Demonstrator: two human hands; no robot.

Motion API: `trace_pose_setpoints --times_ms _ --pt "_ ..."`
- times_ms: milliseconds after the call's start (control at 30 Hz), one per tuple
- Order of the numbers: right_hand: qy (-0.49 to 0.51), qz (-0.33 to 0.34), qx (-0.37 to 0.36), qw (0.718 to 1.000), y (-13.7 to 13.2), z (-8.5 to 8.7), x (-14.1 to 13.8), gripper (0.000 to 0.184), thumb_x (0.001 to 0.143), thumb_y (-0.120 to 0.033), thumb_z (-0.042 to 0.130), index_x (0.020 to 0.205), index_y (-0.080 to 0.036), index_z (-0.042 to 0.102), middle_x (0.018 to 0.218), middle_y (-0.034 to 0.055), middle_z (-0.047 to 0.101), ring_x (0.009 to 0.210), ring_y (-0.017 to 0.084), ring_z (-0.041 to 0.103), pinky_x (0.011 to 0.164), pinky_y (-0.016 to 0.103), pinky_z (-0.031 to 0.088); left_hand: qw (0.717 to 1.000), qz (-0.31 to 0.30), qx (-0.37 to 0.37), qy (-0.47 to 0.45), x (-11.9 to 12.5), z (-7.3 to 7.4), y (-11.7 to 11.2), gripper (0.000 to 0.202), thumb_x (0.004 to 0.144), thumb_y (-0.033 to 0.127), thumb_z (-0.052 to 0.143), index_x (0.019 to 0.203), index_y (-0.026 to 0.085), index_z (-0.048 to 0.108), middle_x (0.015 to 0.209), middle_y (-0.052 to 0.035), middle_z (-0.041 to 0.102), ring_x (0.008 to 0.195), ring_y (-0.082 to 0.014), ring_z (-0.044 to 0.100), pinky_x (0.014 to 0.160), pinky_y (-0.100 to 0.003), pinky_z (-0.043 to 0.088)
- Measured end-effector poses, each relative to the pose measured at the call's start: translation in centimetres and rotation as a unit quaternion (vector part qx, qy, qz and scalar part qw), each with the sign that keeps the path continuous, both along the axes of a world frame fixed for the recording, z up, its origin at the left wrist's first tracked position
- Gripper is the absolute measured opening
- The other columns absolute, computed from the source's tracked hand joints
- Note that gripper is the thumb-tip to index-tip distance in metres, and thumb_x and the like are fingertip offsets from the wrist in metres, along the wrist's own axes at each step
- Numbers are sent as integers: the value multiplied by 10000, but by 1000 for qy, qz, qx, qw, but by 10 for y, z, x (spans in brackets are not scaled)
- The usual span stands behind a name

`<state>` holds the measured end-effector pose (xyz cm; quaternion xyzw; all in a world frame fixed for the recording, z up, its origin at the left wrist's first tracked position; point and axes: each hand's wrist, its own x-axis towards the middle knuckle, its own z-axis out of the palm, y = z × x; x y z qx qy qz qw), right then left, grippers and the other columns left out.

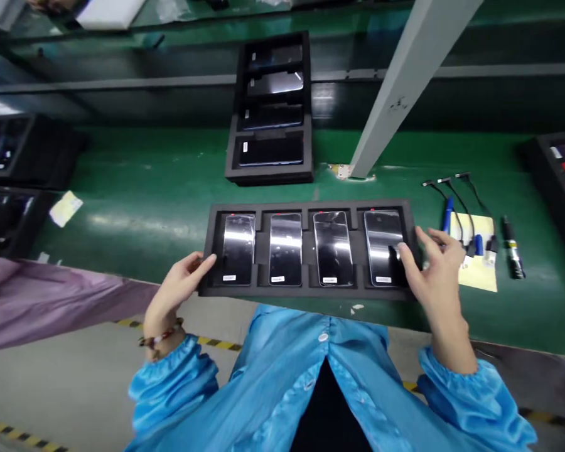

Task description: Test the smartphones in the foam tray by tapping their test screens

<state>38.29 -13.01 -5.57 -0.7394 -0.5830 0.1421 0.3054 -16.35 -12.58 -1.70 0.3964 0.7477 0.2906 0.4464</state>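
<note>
A black foam tray (262, 240) lies at the near edge of the green bench, its long side toward me. Several phones sit side by side in its slots, among them a leftmost phone (239, 250) and a rightmost phone (385, 247). Each has a dark glossy screen and a small white label at its lower end. My left hand (181, 281) grips the tray's left end, thumb on the rim. At the other end, my right hand (435, 270) holds the tray, with the thumb over the rightmost phone's edge. The fingers underneath are partly hidden.
Another phone tray (269, 171) stands behind, beside a slanted white post (395, 94). Cables (466, 213), a yellow paper (480, 270) and a marker (513, 248) lie right. Dark trays (51, 150) stack left, near a co-worker's pink sleeve (66, 298).
</note>
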Motion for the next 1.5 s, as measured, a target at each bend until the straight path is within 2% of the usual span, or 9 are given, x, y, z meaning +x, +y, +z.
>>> trace_pose_setpoints --times_ms 67,133,267,367,500,833,1167,1333,1500 --pt "-67 39 25 997 -8 1 -12 637 1046 -622 635 1515 -196 696 1557 208 646 1487 404 570 1272 654 441 977 -2 123 175 23 -1 2 506 779 522 971 1139 212 796 1090 -106 748 1113 -339 698 1030 -437 592" --pt "-108 61 15 992 -16 4 -27 614 1067 -582 628 1548 -201 663 1629 214 607 1537 419 531 1279 671 428 939 -77 206 265 50 -6 10 648 857 541 899 1406 244 727 1486 -167 654 1470 -411 536 1310 -579 377" --pt "-175 52 -28 983 -30 8 -58 693 1097 -591 560 1628 -146 571 1789 258 419 1680 498 333 1312 774 311 914 -158 209 309 92 -18 27 765 899 617 846 1544 250 662 1775 -195 404 1651 -480 275 1365 -682 180" --pt "-170 65 -50 982 -35 10 -72 705 1117 -590 505 1678 -163 504 1793 251 419 1705 474 309 1321 782 283 920 -146 194 307 107 -21 32 727 939 601 806 1565 262 657 1764 -180 443 1643 -501 276 1360 -735 97" --pt "-133 97 -45 985 -34 11 -75 631 1100 -588 549 1618 -229 578 1724 197 537 1618 413 461 1311 698 360 936 -124 188 271 114 -19 32 649 995 532 732 1569 238 665 1753 -193 454 1543 -496 390 1340 -713 198" --pt "-90 26 -30 995 -20 14 -68 557 1076 -631 569 1488 -265 649 1499 155 695 1492 394 473 1258 674 363 920 -138 170 326 122 -20 31 688 998 428 665 1641 191 603 1582 -264 489 1489 -537 385 1288 -754 252" --pt "-90 12 -39 995 -21 18 -72 539 1045 -643 619 1396 -237 667 1552 185 643 1534 420 444 1266 691 328 920 -129 175 325 123 -24 31 658 1005 428 669 1621 202 616 1679 -254 454 1538 -553 355 1295 -783 211" --pt "-85 114 -11 990 -16 21 -102 505 1077 -562 615 1488 -270 607 1537 130 681 1566 384 450 1286 629 302 890 -211 233 330 168 -14 27 614 1061 473 637 1612 205 597 1714 -218 443 1570 -426 422 1291 -615 385" --pt "-56 155 2 986 -14 19 -131 495 1067 -578 650 1438 -252 632 1488 144 702 1469 365 535 1221 573 393 856 -281 137 411 227 0 34 623 1066 371 574 1638 127 554 1695 -247 477 1489 -461 488 1116 -607 529"
